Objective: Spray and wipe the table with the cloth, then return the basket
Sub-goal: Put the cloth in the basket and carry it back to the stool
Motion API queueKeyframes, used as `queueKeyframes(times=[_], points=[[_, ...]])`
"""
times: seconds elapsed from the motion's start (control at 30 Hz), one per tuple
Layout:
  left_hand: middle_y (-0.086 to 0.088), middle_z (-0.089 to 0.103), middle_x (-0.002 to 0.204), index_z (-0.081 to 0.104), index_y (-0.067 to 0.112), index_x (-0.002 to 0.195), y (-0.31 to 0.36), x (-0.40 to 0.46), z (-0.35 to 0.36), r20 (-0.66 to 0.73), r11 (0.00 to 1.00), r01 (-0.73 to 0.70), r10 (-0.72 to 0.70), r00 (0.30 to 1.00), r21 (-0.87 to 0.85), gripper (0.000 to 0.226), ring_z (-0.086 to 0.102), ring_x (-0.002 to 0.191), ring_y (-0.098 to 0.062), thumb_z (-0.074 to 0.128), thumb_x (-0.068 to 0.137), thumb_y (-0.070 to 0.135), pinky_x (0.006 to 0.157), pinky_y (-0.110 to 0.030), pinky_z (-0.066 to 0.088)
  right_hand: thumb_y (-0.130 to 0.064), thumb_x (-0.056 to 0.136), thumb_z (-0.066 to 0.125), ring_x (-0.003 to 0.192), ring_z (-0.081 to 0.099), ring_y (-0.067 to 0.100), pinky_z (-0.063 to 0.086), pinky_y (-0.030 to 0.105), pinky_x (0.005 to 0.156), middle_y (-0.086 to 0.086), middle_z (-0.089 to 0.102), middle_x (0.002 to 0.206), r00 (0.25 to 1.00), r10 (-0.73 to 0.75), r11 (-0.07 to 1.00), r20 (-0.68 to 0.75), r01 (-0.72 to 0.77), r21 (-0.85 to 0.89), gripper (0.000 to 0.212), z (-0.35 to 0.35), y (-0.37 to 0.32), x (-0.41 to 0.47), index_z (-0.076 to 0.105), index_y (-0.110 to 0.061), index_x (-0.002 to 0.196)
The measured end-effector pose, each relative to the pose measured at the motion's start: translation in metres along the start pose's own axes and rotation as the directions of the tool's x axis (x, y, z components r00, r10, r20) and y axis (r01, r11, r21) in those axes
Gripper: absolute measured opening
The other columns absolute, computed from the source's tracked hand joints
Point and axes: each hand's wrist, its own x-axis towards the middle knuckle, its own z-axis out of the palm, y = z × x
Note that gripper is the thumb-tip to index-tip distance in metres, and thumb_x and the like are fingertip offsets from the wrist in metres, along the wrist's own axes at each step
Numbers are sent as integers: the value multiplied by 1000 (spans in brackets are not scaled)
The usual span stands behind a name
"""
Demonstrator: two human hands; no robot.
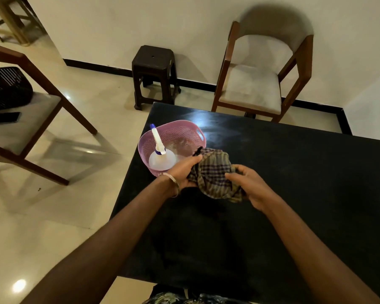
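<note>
Dim, warm — glare on table [206, 119]

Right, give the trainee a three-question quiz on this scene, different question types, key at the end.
1. True or false: the spray bottle stands in the basket.
2. Which hands hold the cloth? A) left hand only B) right hand only C) both
3. Fill in: the basket sits on the black ____.

Key: 1. True. 2. C. 3. table.
</note>
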Motion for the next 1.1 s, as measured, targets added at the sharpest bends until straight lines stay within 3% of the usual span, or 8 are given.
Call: queueKeyframes(times=[0.13,0.23,0.37,0.5,0.6,0.8,0.9,1.1], points=[[-8,67,112,58,19,116,48,0,2,-25,990,-67,71,997,124,24,61,108,-26,47,98,29,96,-48,49,-14,93,62,97,70,26,58,49,85,8,74,105,998,-54,998,-26,53,-13,21,6,-34,15,65,-19,113],[-3,60,97,57,19,106,85,4,1,-57,945,-100,123,991,311,16,58,99,-23,44,100,26,96,-43,49,-14,94,60,97,68,27,57,47,87,11,71,104,995,-87,996,-39,87,-6,11,17,-61,28,66,-15,103],[-5,59,90,50,-1,131,123,20,-5,-118,834,-135,232,966,534,40,55,72,-15,46,100,23,60,-22,47,-15,93,58,96,70,26,59,45,84,11,73,103,997,-77,997,-32,77,6,15,36,-88,56,68,-11,104],[-21,57,128,53,-1,129,143,39,-19,-182,755,-90,270,946,650,40,57,111,-34,49,98,24,82,-31,46,-14,89,62,96,71,30,60,51,81,13,73,104,999,13,992,-31,-9,126,25,56,-103,82,66,-7,113],[-17,59,118,56,1,124,145,53,-28,-204,727,-50,257,945,685,34,55,100,-28,49,97,20,83,-34,44,-14,92,60,97,69,30,60,51,80,14,71,104,998,62,982,-6,-60,179,23,69,-108,95,64,-6,113],[-21,62,114,59,0,117,142,80,-45,-231,534,69,242,942,843,35,55,91,-28,52,95,26,74,-35,41,-16,95,57,95,66,30,58,47,72,14,68,105,990,142,971,25,-144,190,24,89,-110,110,60,-7,117],[-21,64,109,61,-1,114,139,92,-51,-229,435,113,225,947,893,37,60,94,-32,52,95,30,84,-40,48,-15,96,56,93,63,28,54,40,64,13,66,107,986,166,973,34,-169,158,25,95,-109,114,57,-7,119],[-21,64,98,62,-4,113,138,96,-54,-197,175,163,200,960,971,29,59,86,-30,54,95,17,79,-37,50,-15,95,56,114,61,37,53,53,94,17,62,121,974,222,965,54,-227,132,30,94,-101,120,53,-6,124]])
